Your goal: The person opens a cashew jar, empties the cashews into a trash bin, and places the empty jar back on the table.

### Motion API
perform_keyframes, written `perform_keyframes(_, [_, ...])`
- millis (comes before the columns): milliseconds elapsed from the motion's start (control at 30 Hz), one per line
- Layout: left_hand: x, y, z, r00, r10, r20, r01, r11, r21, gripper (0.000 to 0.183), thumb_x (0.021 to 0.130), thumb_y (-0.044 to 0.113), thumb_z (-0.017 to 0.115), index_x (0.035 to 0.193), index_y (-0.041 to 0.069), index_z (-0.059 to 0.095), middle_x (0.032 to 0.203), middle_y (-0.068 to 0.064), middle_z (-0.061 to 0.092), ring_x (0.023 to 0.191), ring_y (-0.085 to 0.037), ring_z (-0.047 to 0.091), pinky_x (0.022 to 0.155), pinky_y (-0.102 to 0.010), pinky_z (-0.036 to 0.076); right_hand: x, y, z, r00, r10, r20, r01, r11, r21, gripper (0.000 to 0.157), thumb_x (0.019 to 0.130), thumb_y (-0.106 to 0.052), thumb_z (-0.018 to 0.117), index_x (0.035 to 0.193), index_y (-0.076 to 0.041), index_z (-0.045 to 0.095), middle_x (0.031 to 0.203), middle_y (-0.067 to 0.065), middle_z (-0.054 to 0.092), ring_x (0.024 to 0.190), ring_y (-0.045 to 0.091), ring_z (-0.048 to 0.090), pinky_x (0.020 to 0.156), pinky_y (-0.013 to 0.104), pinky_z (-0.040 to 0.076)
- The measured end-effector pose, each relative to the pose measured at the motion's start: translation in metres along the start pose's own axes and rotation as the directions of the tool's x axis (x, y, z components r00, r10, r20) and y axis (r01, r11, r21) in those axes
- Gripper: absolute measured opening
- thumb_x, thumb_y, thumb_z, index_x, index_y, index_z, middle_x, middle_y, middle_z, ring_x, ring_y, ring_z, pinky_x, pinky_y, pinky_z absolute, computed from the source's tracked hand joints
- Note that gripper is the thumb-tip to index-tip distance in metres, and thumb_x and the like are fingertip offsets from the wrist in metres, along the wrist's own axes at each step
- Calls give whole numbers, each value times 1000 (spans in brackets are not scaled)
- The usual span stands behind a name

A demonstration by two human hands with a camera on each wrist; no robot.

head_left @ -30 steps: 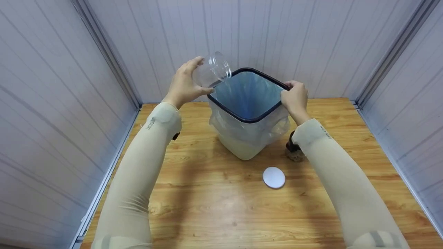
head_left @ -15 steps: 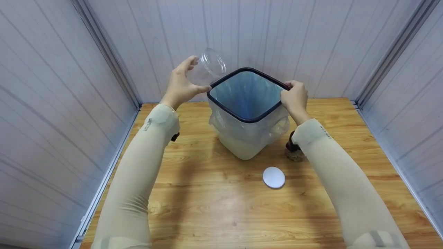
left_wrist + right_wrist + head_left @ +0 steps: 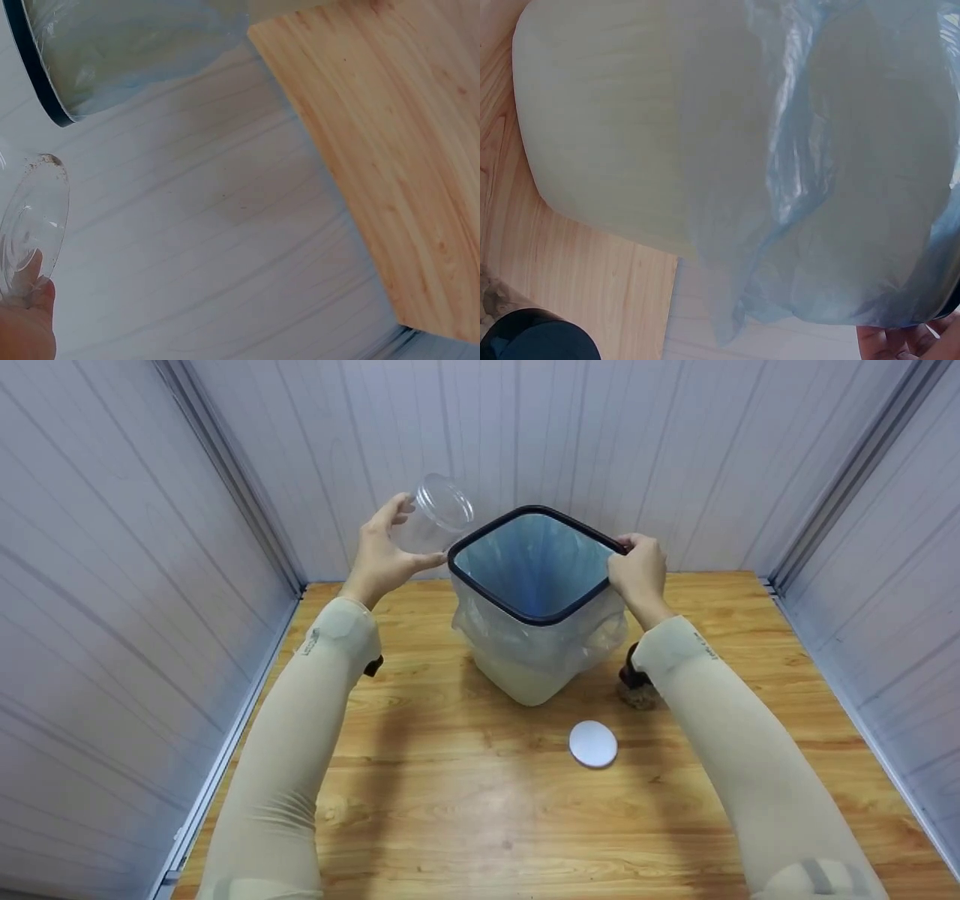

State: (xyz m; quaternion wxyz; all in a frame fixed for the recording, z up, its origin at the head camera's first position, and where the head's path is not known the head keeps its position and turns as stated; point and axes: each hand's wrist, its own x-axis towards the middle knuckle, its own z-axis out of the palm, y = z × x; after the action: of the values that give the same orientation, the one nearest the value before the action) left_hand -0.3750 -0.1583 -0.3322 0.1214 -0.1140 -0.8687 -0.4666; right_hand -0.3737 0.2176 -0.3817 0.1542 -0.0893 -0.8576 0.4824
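My left hand point(image 3: 382, 555) holds a clear plastic jar point(image 3: 435, 521) just left of the bin, thumb below and fingers above. The jar lies tilted, its open mouth facing up and right. In the left wrist view, brown specks cling to the edge of the jar base point(image 3: 49, 160). My right hand point(image 3: 637, 574) grips the right corner of the bin's black rim point(image 3: 538, 621); some of its fingers are hidden in the head view. A pale trash bin point(image 3: 529, 682) stands upright on the wooden surface, lined with a translucent bluish bag point(image 3: 532, 562) that folds down outside.
A round white lid point(image 3: 593, 744) lies on the wooden tabletop point(image 3: 465, 802) in front of the bin. A brown clump-like thing point(image 3: 637, 695) sits by my right wrist, near a black rounded thing point(image 3: 540, 337) in the right wrist view. Panelled walls enclose three sides.
My left hand has drawn the jar left, away from over the bin's rim, and its mouth has turned more upward. The right hand has stayed on the rim.
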Motion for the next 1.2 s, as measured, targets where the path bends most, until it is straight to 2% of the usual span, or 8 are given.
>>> perform_keyframes(300, [-6,-14,-2,999,-25,-23,24,999,-32,99,77,21,101,161,21,49,161,-2,56,149,-24,51,125,-54,42,-1,-1,-1,1000,11,0,-11,1000,-14,46,98,-2,47,138,1,70,138,20,71,125,33,65,111,47,54])
perform_keyframes(667, [-14,-34,2,999,-35,-31,32,996,-85,103,77,19,101,164,17,46,160,-4,57,148,-25,51,126,-52,42,1,-2,-1,1000,22,-2,-22,999,-42,47,96,-3,47,135,-1,72,138,18,72,126,33,65,112,48,52])
perform_keyframes(833, [-17,-40,4,999,-35,-40,31,994,-103,101,76,19,101,162,18,48,158,-4,58,147,-26,51,124,-53,44,0,-2,-2,1000,23,0,-23,999,-29,46,97,-2,47,136,0,71,139,20,71,127,33,64,113,48,52])
perform_keyframes(1033, [-22,-46,6,998,-48,-40,42,990,-136,100,76,17,101,161,16,49,158,-7,57,149,-32,50,123,-57,44,-1,-2,-1,1000,19,-3,-19,1000,-22,47,96,-2,46,136,1,71,138,20,71,125,33,64,111,47,52])
perform_keyframes(1200, [-25,-52,8,998,-39,-59,29,986,-162,96,77,16,100,159,15,51,157,-8,58,147,-30,51,123,-55,45,-1,-2,0,1000,14,-13,-14,1000,-26,47,95,-2,47,135,1,71,136,20,72,124,34,65,110,47,53])
